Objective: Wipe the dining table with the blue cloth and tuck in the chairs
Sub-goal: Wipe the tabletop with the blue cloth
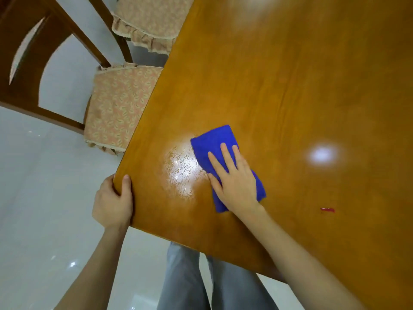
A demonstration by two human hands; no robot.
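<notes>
The dining table (290, 86) fills our view, a near chair (116, 108) and a far chair (145, 21) at its left edge. Our left hand (112, 204) grips its near corner, thumb on top. Our right hand (234, 177) presses straight fingers on the blue cloth (214, 139) — flat on the tabletop beside a wet patch (181, 171).

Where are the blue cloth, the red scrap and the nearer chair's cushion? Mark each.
blue cloth (214, 139), head view, its bare upper fold.
red scrap (327, 210), head view, its middle.
nearer chair's cushion (116, 104), head view, its patterned top.

Blue cloth (214, 142), orange-brown table (290, 86), dark brown chairs (20, 41) with pink leaf-patterned cushions (114, 104), grey trousers (185, 283)
</notes>
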